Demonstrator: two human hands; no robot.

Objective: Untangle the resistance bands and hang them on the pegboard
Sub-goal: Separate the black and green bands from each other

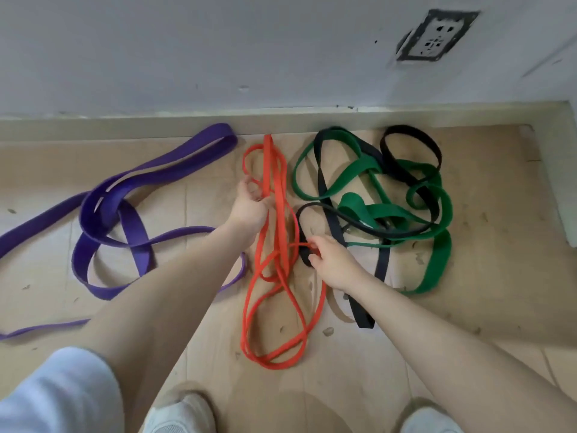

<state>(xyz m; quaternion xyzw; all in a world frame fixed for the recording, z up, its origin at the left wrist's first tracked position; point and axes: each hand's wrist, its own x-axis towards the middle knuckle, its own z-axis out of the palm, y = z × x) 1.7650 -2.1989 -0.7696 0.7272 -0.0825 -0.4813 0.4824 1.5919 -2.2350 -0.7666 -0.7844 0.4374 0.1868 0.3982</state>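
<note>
A scuffed white wall (218,51) with a socket (435,35) meets a cardboard-covered floor (468,292).

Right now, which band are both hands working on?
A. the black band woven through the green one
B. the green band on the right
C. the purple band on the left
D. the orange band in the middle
D: the left hand grips strands of the orange band near its upper end, and the right hand pinches one of its strands lower down.
</note>
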